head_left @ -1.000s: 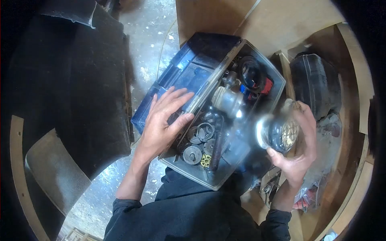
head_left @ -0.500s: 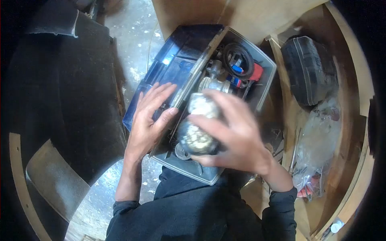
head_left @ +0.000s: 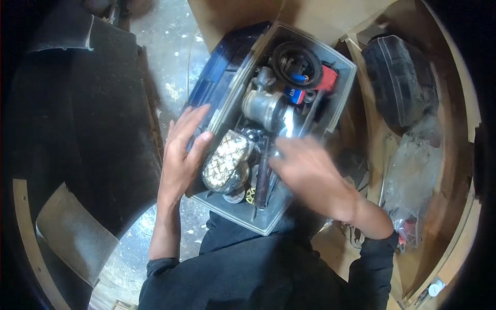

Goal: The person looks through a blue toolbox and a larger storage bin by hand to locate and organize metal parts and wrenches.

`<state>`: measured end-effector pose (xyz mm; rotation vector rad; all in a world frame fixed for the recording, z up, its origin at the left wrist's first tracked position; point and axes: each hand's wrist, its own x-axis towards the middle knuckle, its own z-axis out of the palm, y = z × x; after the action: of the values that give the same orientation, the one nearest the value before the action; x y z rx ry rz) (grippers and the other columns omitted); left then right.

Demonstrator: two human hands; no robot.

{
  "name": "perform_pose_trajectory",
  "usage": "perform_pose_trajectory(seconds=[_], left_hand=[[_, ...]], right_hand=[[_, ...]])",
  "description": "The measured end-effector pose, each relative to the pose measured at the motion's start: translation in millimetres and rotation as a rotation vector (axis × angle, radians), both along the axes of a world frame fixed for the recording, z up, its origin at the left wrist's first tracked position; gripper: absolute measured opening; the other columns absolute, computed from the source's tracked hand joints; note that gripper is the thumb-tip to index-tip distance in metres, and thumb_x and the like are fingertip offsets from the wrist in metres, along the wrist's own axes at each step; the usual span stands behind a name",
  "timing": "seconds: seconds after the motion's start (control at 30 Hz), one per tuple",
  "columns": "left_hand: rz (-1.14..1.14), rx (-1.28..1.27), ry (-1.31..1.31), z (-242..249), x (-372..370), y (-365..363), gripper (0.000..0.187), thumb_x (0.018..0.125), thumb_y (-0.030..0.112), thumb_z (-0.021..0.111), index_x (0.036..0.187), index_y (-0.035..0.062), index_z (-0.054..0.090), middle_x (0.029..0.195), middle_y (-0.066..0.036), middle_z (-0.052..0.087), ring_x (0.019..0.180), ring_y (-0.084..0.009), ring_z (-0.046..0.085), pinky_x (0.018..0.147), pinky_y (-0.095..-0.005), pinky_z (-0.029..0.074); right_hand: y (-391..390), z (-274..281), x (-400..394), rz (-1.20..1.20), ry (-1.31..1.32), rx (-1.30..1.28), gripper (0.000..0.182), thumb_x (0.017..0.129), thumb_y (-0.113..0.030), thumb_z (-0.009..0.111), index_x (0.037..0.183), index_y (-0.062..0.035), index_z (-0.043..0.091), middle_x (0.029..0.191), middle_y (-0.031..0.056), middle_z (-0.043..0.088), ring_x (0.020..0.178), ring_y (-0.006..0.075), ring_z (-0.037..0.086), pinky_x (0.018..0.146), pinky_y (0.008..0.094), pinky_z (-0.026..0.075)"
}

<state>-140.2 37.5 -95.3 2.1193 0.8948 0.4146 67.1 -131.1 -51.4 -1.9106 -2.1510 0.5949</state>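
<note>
A grey toolbox (head_left: 243,219) with a dark blue lid (head_left: 217,77) stands open before me. My left hand (head_left: 181,150) lies against the lid's edge, fingers stretched out, holding nothing. Over the right side of the box, my right hand (head_left: 315,178) is smeared by motion; its fingers look curled and whatever they hold is hidden. Near its fingertips is a shiny metal piece (head_left: 290,124). At the box's near left lies a rounded silver-and-gold patterned object (head_left: 226,161). Beside it is a dark rod-like handle (head_left: 263,181). Farther in sits a metal cylindrical part (head_left: 263,107).
A black ring (head_left: 276,64), a red object (head_left: 328,78) and a small blue box (head_left: 294,95) fill the far end. To the right, a wooden compartment holds a black case (head_left: 403,82) and clear plastic bags (head_left: 413,170). A dark panel (head_left: 88,124) stands left.
The patterned object has left my right hand and now lies in the box's near left. My right hand has moved right. The lid has tilted up and my left hand shifted slightly left with it.
</note>
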Motion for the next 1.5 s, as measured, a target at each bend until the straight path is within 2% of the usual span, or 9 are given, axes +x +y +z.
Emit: perform_pose_trajectory(seconds=[0.1, 0.33, 0.5, 0.6, 0.7, 1.23, 1.37, 1.4, 1.5], left_hand=[[-0.005, -0.008, -0.009, 4, 3, 0, 0.048, 0.098, 0.034, 0.06, 0.14, 0.0102, 0.058, 0.144, -0.016, 0.055, 0.145, -0.0354, 0.038, 0.121, -0.0563, 0.015], [-0.043, -0.018, -0.023, 10, 7, 2, 0.049, 0.097, 0.033, 0.061, 0.139, 0.009, 0.058, 0.144, -0.015, 0.056, 0.145, -0.0356, 0.037, 0.121, -0.0546, 0.015], [-0.039, -0.046, -0.027, 10, 7, 2, 0.048, 0.097, 0.032, 0.062, 0.139, 0.0091, 0.058, 0.144, -0.014, 0.056, 0.145, -0.0357, 0.037, 0.121, -0.0539, 0.016], [-0.049, -0.036, -0.031, 10, 6, 3, 0.048, 0.097, 0.033, 0.061, 0.139, 0.0093, 0.058, 0.144, -0.014, 0.056, 0.145, -0.0359, 0.037, 0.121, -0.0536, 0.016], [-0.048, -0.051, -0.032, 9, 6, 3, 0.048, 0.097, 0.034, 0.061, 0.139, 0.0094, 0.058, 0.143, -0.014, 0.056, 0.145, -0.0362, 0.037, 0.121, -0.0537, 0.016], [-0.056, -0.055, -0.044, 11, 6, 2, 0.046, 0.097, 0.03, 0.062, 0.138, 0.0098, 0.059, 0.143, -0.013, 0.057, 0.144, -0.0352, 0.038, 0.121, -0.0529, 0.017], [-0.065, -0.045, -0.031, 11, 6, 2, 0.046, 0.098, 0.03, 0.061, 0.138, 0.0091, 0.058, 0.143, -0.013, 0.057, 0.144, -0.0349, 0.038, 0.121, -0.0525, 0.017], [-0.069, -0.048, -0.037, 12, 6, 2, 0.046, 0.098, 0.03, 0.061, 0.138, 0.0089, 0.058, 0.143, -0.013, 0.057, 0.144, -0.035, 0.038, 0.121, -0.0525, 0.017], [-0.066, -0.06, -0.045, 14, 5, 1, 0.046, 0.098, 0.03, 0.061, 0.138, 0.0087, 0.059, 0.143, -0.013, 0.057, 0.144, -0.0351, 0.038, 0.121, -0.0525, 0.017]], right_hand=[[7, 0, 0, 0.006, -0.177, 0.023, 0.007, 0.073, -0.001, 0.063, 0.077, -0.0026, 0.068, 0.097, 0.0136, 0.058, 0.1, 0.0268, 0.058, 0.082, 0.0407, 0.045], [4, -5, 18, 0.055, -0.167, 0.214, 0.012, 0.075, -0.008, 0.065, 0.087, -0.007, 0.067, 0.101, 0.0094, 0.06, 0.102, 0.0253, 0.056, 0.088, 0.0393, 0.043], [-4, 64, 47, 0.011, -0.286, 0.112, 0.011, 0.072, -0.008, 0.069, 0.082, -0.0078, 0.064, 0.079, 0.0048, 0.056, 0.088, 0.0242, 0.056, 0.083, 0.0379, 0.042], [-19, 91, 74, -0.081, -0.007, 0.158, 0.014, 0.071, -0.007, 0.073, 0.083, -0.0083, 0.068, 0.068, 0.0039, 0.059, 0.067, 0.0227, 0.055, 0.074, 0.036, 0.04], [-28, 100, 65, -0.28, -0.037, 0.349, 0.012, 0.073, -0.005, 0.077, 0.079, -0.0065, 0.066, 0.064, 0.0047, 0.055, 0.06, 0.0214, 0.055, 0.068, 0.0374, 0.042], [8, 55, 47, -0.007, 0.232, 0.246, 0.012, 0.078, -0.007, 0.075, 0.088, -0.0062, 0.068, 0.072, 0.0046, 0.06, 0.067, 0.0188, 0.058, 0.066, 0.0342, 0.047], [5, 28, 16, 0.125, 0.289, 0.392, 0.015, 0.084, -0.002, 0.07, 0.096, -0.0105, 0.066, 0.068, 0.004, 0.058, 0.065, 0.0176, 0.057, 0.065, 0.0323, 0.048], [3, 25, 8, 0.129, 0.446, 0.281, 0.014, 0.085, -0.003, 0.069, 0.098, -0.0091, 0.067, 0.069, 0.0057, 0.059, 0.068, 0.019, 0.06, 0.066, 0.0338, 0.05], [5, 16, 14, 0.032, 0.302, 0.236, 0.011, 0.079, -0.003, 0.069, 0.091, -0.0027, 0.067, 0.075, 0.0109, 0.064, 0.071, 0.0276, 0.063, 0.068, 0.0388, 0.052]])
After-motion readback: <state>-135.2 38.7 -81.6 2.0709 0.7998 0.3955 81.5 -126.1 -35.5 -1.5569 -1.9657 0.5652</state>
